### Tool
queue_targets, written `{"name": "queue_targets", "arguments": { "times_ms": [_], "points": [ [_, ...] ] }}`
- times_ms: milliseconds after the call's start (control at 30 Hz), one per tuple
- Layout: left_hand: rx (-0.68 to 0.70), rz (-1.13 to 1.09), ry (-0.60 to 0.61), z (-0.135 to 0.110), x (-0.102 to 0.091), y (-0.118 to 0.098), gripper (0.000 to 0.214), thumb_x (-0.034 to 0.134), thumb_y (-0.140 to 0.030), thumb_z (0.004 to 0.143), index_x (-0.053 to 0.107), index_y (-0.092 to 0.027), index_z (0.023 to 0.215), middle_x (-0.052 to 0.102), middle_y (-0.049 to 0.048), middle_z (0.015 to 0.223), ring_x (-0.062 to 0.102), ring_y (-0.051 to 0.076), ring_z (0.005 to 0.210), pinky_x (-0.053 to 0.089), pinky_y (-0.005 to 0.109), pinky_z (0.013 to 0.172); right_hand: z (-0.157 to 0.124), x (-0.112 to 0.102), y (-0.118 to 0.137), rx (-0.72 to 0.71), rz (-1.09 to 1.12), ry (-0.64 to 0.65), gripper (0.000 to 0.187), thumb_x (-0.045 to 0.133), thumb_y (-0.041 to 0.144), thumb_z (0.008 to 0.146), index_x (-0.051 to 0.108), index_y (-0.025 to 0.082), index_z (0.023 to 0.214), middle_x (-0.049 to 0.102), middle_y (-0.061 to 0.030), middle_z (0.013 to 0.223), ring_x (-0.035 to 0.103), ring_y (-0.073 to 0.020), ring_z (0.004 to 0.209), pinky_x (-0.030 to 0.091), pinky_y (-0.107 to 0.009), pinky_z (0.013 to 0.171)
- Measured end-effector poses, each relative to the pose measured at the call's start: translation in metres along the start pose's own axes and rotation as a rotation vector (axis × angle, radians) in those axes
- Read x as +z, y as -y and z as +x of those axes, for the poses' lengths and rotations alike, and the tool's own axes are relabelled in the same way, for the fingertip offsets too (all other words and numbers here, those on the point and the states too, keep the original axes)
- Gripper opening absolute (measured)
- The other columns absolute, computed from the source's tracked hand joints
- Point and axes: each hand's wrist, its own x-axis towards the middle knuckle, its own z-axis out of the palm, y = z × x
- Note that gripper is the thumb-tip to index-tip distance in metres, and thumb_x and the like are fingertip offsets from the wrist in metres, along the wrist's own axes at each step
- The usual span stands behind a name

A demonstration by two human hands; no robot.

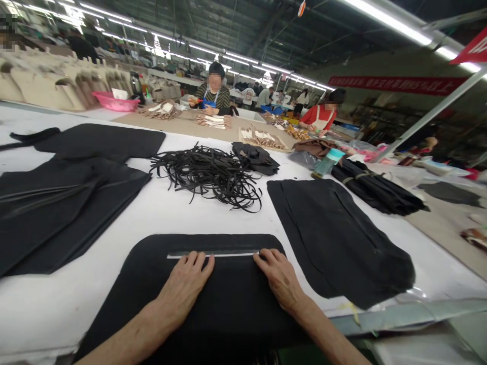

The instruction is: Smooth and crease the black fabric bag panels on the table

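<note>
A black panel (236, 299) with rounded corners lies in front of me, its near part hanging over the table edge. Near its far edge runs a long slot with a dark strip (228, 250) and a narrow white strip (232, 255) along it. My left hand (186, 284) rests its bent fingertips on the white strip left of centre, thumb apart from the fingers. At the strip's right end, my right hand (280, 278) lies with fingers slightly spread and thumb touching the edge. Neither hand visibly lifts anything; what lies under the fingertips is hidden.
Black panels (335, 233) are stacked at right, larger black pieces (64, 203) at left. A tangle of black straps (209, 175) lies beyond. A bottle (327, 162) stands near a black bundle (376, 185). Across the table are a pink basket (116, 101) and two co-workers.
</note>
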Motion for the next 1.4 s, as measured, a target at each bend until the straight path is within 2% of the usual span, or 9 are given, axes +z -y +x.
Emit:
{"name": "queue_targets", "arguments": {
  "times_ms": [100,233,467,567,667,800,933,1100,1400],
  "points": [
    [-0.020,-0.040,-0.004,-0.016,0.007,0.016,0.051,0.034,0.005,0.074,0.047,-0.009,0.121,0.054,0.0119,0.108,0.050,0.024,0.096,0.047,0.039,0.085,-0.001,0.004,-0.003,-0.027,-0.008,-0.019,0.038,0.047,0.003,0.084,0.051,0.019,0.118,0.055,-0.0099,0.107,0.048,-0.0247,0.093,0.045,-0.037,0.078],
    [-0.040,-0.089,0.009,-0.037,0.012,0.035,0.047,0.036,0.004,0.077,0.047,-0.008,0.121,0.054,0.0120,0.113,0.048,0.024,0.104,0.041,0.039,0.096,-0.001,0.008,-0.003,-0.038,-0.027,-0.028,0.041,0.047,0.001,0.082,0.051,0.018,0.119,0.055,-0.0104,0.108,0.049,-0.0252,0.093,0.045,-0.037,0.079],
    [-0.216,-0.311,0.036,-0.061,0.004,0.068,0.033,0.038,-0.001,0.080,0.056,-0.012,0.105,0.055,0.0102,0.108,0.050,0.023,0.099,0.044,0.036,0.089,-0.002,0.009,-0.002,0.016,-0.051,-0.098,0.035,0.046,-0.004,0.081,0.059,0.016,0.106,0.060,-0.0074,0.103,0.053,-0.0225,0.088,0.041,-0.036,0.080],
    [-0.297,-0.474,-0.028,-0.066,0.002,0.079,0.029,0.035,-0.004,0.084,0.058,-0.017,0.096,0.055,0.0065,0.105,0.050,0.021,0.097,0.046,0.032,0.082,0.007,-0.003,0.012,0.128,-0.127,-0.115,0.025,0.046,0.000,0.083,0.061,0.016,0.096,0.061,-0.0082,0.091,0.053,-0.0237,0.081,0.040,-0.038,0.074],
    [-0.340,-0.579,-0.116,-0.062,0.003,0.087,0.029,0.033,-0.008,0.087,0.059,-0.018,0.094,0.056,0.0055,0.100,0.051,0.019,0.095,0.045,0.032,0.083,0.028,-0.022,0.045,0.205,-0.136,-0.089,0.018,0.048,0.007,0.085,0.060,0.019,0.079,0.057,-0.0062,0.080,0.051,-0.0242,0.075,0.037,-0.038,0.068],
    [-0.270,-0.629,-0.139,-0.044,0.008,0.093,0.030,0.035,-0.009,0.086,0.061,-0.020,0.092,0.057,0.0033,0.096,0.051,0.017,0.091,0.044,0.027,0.079,0.073,-0.033,0.098,0.050,0.136,-0.074,0.013,0.053,0.016,0.088,0.057,0.022,0.077,0.056,-0.0019,0.081,0.050,-0.0197,0.077,0.037,-0.031,0.069],
    [-0.211,-0.602,-0.120,-0.030,0.013,0.094,0.031,0.037,-0.005,0.082,0.063,-0.020,0.090,0.057,0.0040,0.093,0.050,0.019,0.089,0.044,0.030,0.079,0.113,-0.018,0.132,-0.099,0.183,-0.105,0.007,0.057,0.016,0.086,0.058,0.022,0.084,0.057,-0.0001,0.084,0.050,-0.0176,0.079,0.037,-0.028,0.069],
    [-0.198,-0.591,-0.114,-0.030,0.016,0.092,0.030,0.037,-0.005,0.082,0.063,-0.018,0.088,0.055,0.0058,0.094,0.048,0.020,0.091,0.043,0.031,0.082,0.129,0.005,0.142,-0.211,0.129,-0.111,0.009,0.055,0.015,0.087,0.058,0.021,0.081,0.056,-0.0007,0.083,0.049,-0.0178,0.078,0.035,-0.029,0.065],
    [-0.152,-0.591,-0.109,-0.022,0.019,0.093,0.019,0.042,-0.011,0.084,0.060,-0.018,0.082,0.054,0.0040,0.092,0.050,0.018,0.088,0.043,0.029,0.078,0.130,0.011,0.140,-0.327,0.090,-0.126,0.010,0.056,0.009,0.082,0.056,0.018,0.086,0.055,-0.0041,0.086,0.046,-0.0209,0.078,0.035,-0.032,0.063]
  ]
}}
